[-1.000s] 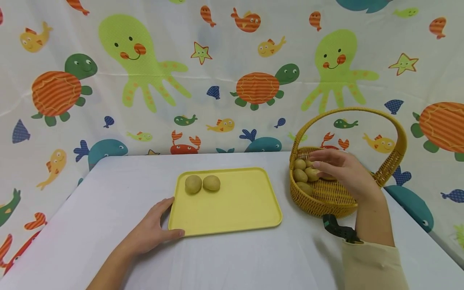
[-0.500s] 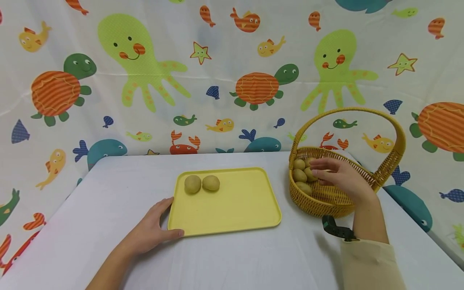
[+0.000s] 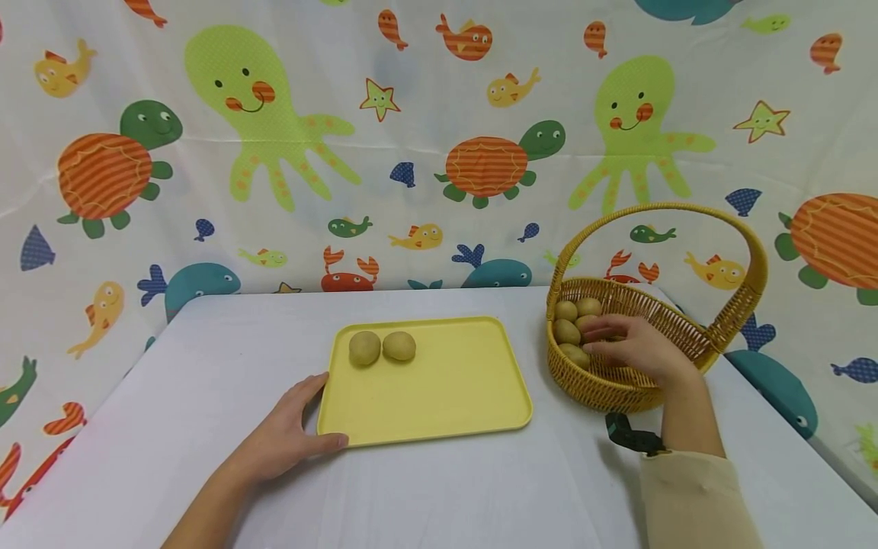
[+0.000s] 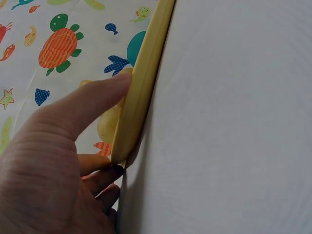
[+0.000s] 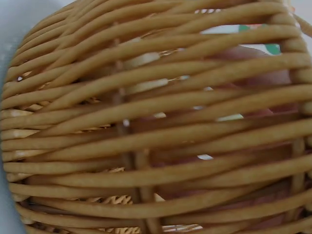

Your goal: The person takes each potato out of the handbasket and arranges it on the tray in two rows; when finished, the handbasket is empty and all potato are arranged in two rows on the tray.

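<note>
- Clock read from the person's seat, 12 at the far side, on a white tablecloth (image 3: 425, 492).
- Yellow tray (image 3: 446, 393) lies flat at mid-table.
- Left hand (image 3: 284, 435) at the tray's 8 o'clock corner, spread wide: fingers touch the left edge, thumb touches the near edge. Wrist view shows the thumb tip against the rim, other fingers bunched at the corner.
- On the tray, two brownish potatoes: one (image 3: 364, 348) toward 10 o'clock, the other (image 3: 399, 346) toward 11, just beside each other.
- Wicker basket (image 3: 597, 393) stands apart from the tray, off its 3 o'clock side. Tall arched handle (image 3: 757, 271) upright over it.
- At least five more potatoes (image 3: 566, 332) inside, grouped toward the basket's 9 and 10 o'clock.
- Right hand (image 3: 634, 347) reaches into the basket from 5 o'clock, fingertips pointing to 9, at the grouped potatoes. Whether it grips one, cannot tell; its own wrist view is mostly weave, hand glimpsed through gaps.
- Black band (image 3: 631, 436) on the right wrist, beige sleeve (image 3: 693, 488) below.
- Toward 12, beyond the table: hanging cloth (image 3: 425, 76) printed with octopuses, turtles, fish, crabs.
</note>
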Demonstrator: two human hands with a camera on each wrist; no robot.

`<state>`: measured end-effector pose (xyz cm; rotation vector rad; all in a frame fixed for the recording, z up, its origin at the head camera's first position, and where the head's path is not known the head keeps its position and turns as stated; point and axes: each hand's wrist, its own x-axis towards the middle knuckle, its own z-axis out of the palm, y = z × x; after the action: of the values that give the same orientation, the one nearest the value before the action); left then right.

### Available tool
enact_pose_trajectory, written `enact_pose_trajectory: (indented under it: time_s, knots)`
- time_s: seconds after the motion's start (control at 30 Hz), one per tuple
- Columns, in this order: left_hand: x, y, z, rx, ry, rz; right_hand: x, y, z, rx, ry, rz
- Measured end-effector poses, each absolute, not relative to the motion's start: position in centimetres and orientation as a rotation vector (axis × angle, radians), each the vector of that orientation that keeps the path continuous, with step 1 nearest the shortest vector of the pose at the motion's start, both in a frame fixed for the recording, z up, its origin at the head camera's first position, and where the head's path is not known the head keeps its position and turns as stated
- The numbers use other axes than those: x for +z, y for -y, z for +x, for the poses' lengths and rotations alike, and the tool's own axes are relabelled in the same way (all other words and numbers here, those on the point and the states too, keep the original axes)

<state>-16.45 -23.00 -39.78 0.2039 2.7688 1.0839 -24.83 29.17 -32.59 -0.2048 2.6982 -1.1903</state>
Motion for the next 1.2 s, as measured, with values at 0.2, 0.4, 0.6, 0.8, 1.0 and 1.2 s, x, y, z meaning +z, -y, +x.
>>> enact_pose_trajectory:
  time_s: [0.2, 0.4, 0.6, 0.8, 1.0, 1.2]
  knots:
    - [-39.7, 23.0, -16.4, 1.09, -2.773, 0.206, -32.8, -28.5, -25.2, -1.008, -2.745, -0.254]
    - [-39.6, 23.0, -16.5, 1.089, -2.771, 0.203, -32.9, -27.8, -25.5, -0.905, -2.759, -0.289]
    - [-39.4, 22.9, -16.5, 1.087, -2.765, 0.194, -33.2, -27.6, -25.7, -0.87, -2.766, -0.31]
    - [-39.5, 22.9, -16.5, 1.088, -2.768, 0.207, -33.4, -27.7, -25.7, -0.849, -2.776, -0.331]
    - [-39.7, 22.9, -16.4, 1.077, -2.772, 0.212, -33.4, -27.8, -25.6, -0.861, -2.765, -0.322]
    - [-39.6, 22.9, -16.4, 1.076, -2.775, 0.216, -33.4, -27.8, -25.7, -0.858, -2.767, -0.31]
